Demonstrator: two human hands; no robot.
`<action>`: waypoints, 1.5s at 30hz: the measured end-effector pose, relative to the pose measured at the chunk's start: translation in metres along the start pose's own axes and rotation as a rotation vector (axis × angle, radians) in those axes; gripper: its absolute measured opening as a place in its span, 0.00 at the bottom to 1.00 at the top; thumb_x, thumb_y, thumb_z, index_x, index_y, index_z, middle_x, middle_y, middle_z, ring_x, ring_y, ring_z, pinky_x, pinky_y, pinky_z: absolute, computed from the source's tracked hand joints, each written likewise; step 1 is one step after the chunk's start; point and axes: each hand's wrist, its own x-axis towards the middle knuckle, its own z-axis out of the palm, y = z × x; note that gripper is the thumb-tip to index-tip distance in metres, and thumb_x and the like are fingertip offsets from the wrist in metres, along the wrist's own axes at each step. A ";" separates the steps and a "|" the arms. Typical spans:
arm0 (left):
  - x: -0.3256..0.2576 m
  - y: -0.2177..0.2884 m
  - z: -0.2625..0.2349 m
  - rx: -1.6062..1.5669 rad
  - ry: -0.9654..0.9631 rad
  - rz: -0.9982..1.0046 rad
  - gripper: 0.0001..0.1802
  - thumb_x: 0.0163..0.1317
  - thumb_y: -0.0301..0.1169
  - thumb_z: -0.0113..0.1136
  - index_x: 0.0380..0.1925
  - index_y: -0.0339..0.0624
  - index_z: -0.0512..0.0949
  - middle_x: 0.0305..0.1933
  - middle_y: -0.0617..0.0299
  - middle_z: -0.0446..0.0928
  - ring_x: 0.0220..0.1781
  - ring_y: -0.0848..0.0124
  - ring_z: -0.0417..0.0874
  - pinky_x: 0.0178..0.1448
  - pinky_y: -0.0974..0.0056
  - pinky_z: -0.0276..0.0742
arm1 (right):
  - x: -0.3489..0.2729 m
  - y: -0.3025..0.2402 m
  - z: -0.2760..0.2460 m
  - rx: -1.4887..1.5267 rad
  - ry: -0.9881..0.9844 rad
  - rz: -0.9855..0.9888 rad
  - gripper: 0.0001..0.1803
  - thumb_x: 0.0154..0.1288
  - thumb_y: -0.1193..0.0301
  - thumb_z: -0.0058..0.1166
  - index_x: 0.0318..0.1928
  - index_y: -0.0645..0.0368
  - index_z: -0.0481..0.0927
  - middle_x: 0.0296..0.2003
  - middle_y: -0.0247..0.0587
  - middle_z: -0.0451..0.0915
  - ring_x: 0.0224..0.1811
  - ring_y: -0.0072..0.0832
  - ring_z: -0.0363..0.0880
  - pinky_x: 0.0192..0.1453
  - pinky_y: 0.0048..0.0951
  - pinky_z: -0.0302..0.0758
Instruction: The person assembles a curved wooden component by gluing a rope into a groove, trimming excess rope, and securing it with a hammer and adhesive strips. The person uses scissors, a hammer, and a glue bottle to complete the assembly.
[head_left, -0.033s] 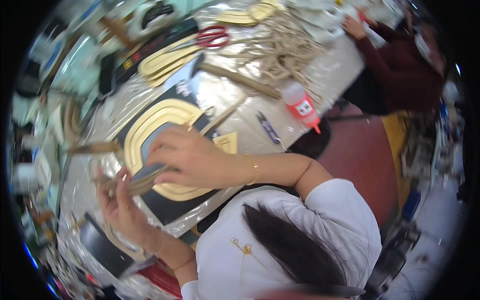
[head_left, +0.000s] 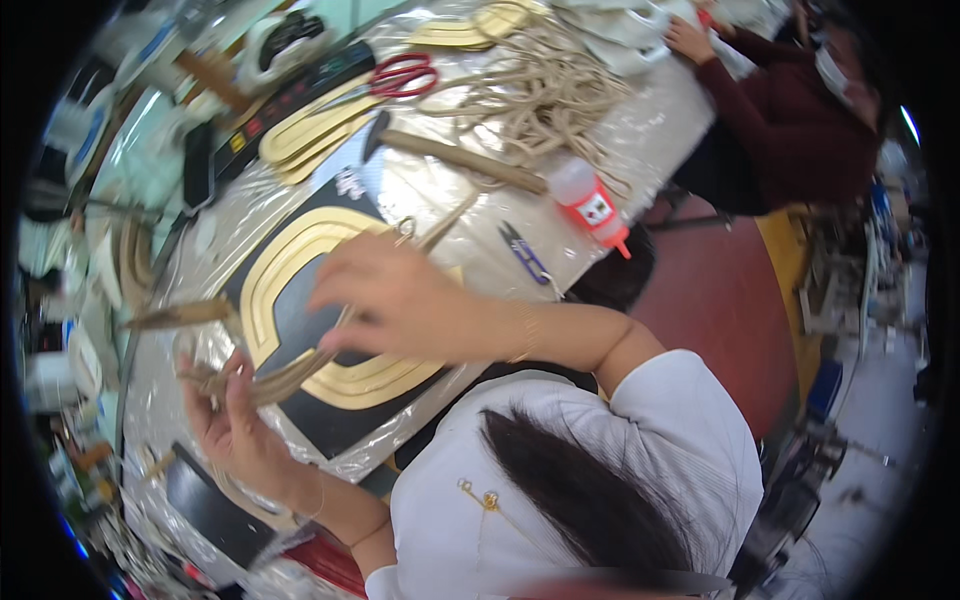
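Together, both hands — left hand (head_left: 235, 420) upturned, right hand (head_left: 395, 300) arched over — pinch the tan cords (head_left: 290, 375).

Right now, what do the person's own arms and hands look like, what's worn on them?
Both hands are bare, with no gloves. The right hand has a thin gold bracelet at the wrist and a white short sleeve above the elbow. The left hand has a thin bracelet at the wrist too.

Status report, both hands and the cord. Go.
Left hand pinches tan cord bundle. Right hand closed on same cords over gold-rimmed black panel. Nothing in the way.
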 end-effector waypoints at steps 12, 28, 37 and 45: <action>0.010 0.021 -0.011 0.276 -0.054 0.066 0.29 0.57 0.14 0.70 0.59 0.40 0.74 0.48 0.60 0.78 0.48 0.73 0.79 0.52 0.70 0.77 | -0.114 0.055 -0.160 -0.932 -0.140 0.925 0.34 0.49 0.54 0.75 0.50 0.62 0.76 0.45 0.51 0.82 0.45 0.47 0.82 0.46 0.43 0.79; 0.005 0.055 0.012 -0.183 -0.215 -0.349 0.28 0.59 0.19 0.69 0.61 0.33 0.76 0.40 0.61 0.77 0.37 0.76 0.80 0.41 0.69 0.85 | 0.102 0.008 -0.039 1.081 -0.132 -0.128 0.66 0.38 0.27 0.66 0.68 0.64 0.64 0.59 0.55 0.74 0.61 0.55 0.78 0.63 0.58 0.78; 0.001 0.059 0.012 -0.105 -0.254 -0.309 0.28 0.58 0.20 0.70 0.62 0.37 0.77 0.37 0.65 0.78 0.38 0.79 0.80 0.38 0.73 0.82 | 0.130 -0.016 0.014 0.974 0.202 -0.046 0.58 0.49 0.29 0.58 0.68 0.61 0.63 0.58 0.50 0.76 0.57 0.46 0.79 0.59 0.49 0.80; 0.000 0.059 0.011 -0.117 -0.276 -0.330 0.28 0.59 0.21 0.70 0.62 0.38 0.78 0.37 0.65 0.78 0.37 0.79 0.81 0.36 0.75 0.77 | 0.140 -0.015 0.014 1.013 0.243 -0.166 0.52 0.60 0.31 0.52 0.70 0.59 0.61 0.57 0.45 0.76 0.55 0.37 0.80 0.57 0.41 0.80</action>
